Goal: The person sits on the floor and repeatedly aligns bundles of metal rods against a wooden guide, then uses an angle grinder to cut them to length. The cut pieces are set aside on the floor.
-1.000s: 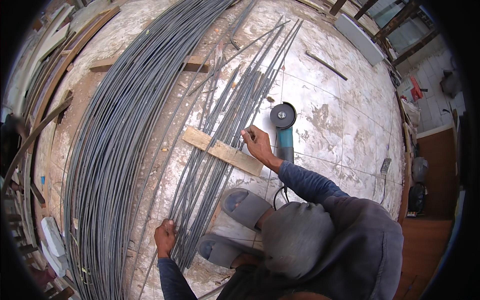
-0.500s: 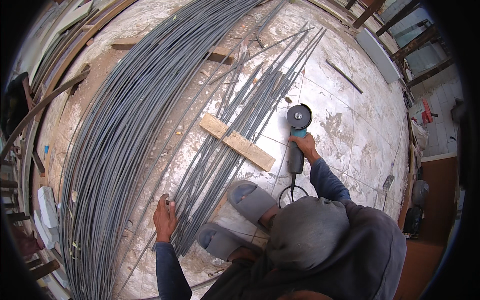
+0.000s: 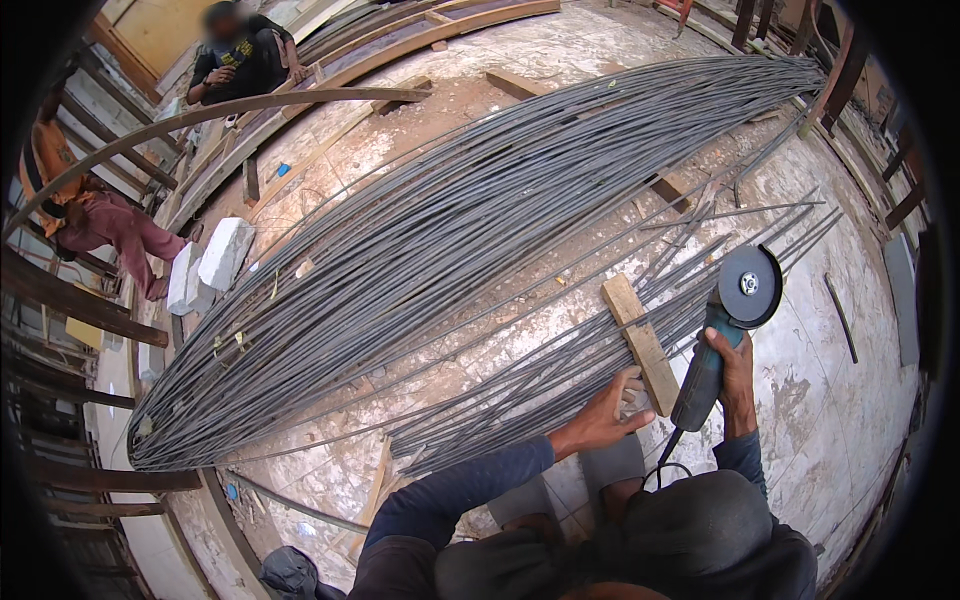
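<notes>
My right hand (image 3: 735,370) is wrapped round the body of an angle grinder (image 3: 698,388), which points up and away from me. Its black cutting disc (image 3: 745,285) sits in a guard, over the far end of the shorter steel bars. Beside the grinder, my left hand (image 3: 605,415) has its thumb and fingers apart and holds nothing. It hovers by the near end of a wooden block (image 3: 647,355) that lies across the shorter steel bars (image 3: 500,410). Whether its fingertips touch a bar is hard to make out.
A long bundle of steel rods (image 3: 430,250) stretches across the floor beyond. White blocks (image 3: 225,253) stand at the left, near a person in dark red trousers (image 3: 125,230). Another person in a black top (image 3: 255,60) is by timber beams. One loose bar (image 3: 841,318) lies at right.
My view has swung left. My left hand has gone from the near ends of the bars to beside the wooden block. The grinder, still in my right hand, now tilts to the right.
</notes>
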{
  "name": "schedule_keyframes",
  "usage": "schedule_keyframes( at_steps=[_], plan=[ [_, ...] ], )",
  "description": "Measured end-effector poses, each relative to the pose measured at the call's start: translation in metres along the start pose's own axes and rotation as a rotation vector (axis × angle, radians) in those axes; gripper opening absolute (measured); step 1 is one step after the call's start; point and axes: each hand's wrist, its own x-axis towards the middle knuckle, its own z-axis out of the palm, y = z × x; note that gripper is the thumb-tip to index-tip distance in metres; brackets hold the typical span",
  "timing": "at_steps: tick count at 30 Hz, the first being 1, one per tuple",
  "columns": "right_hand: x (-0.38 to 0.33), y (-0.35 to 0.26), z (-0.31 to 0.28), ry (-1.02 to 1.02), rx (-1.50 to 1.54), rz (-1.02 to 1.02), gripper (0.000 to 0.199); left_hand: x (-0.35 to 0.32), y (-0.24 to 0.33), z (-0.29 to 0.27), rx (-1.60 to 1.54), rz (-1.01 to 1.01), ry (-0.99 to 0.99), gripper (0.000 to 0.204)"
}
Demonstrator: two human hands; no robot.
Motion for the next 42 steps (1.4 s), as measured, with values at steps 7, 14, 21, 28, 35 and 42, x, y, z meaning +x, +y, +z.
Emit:
schedule_keyframes(
  at_steps=[7, 14, 21, 28, 35, 42],
  plan=[
    [-0.006, 0.003, 0.108, -0.124, 0.149, -0.099, 0.067, 0.011, 0.007, 0.011, -0.007, -0.034, 0.320, 0.101],
    [-0.007, 0.005, 0.135, -0.526, 0.753, 0.337, 0.082, -0.037, 0.021, -0.019, -0.313, 0.100, 0.231, 0.080],
    [-0.007, 0.030, 0.171, -0.736, 0.753, 0.460, 0.081, -0.056, -0.003, -0.041, -0.610, 0.011, 0.181, 0.079],
    [0.003, 0.053, 0.143, -0.479, 0.688, 0.397, 0.073, -0.023, -0.008, -0.051, -0.569, -0.153, 0.080, 0.095],
    [-0.003, 0.077, 0.097, -0.305, 0.795, 0.488, 0.084, -0.003, -0.022, -0.026, -0.559, -0.183, -0.075, 0.094],
    [-0.013, 0.095, 0.114, -0.288, 0.833, 0.594, 0.084, -0.024, -0.031, -0.018, -0.536, -0.237, -0.054, 0.090]
  ],
)
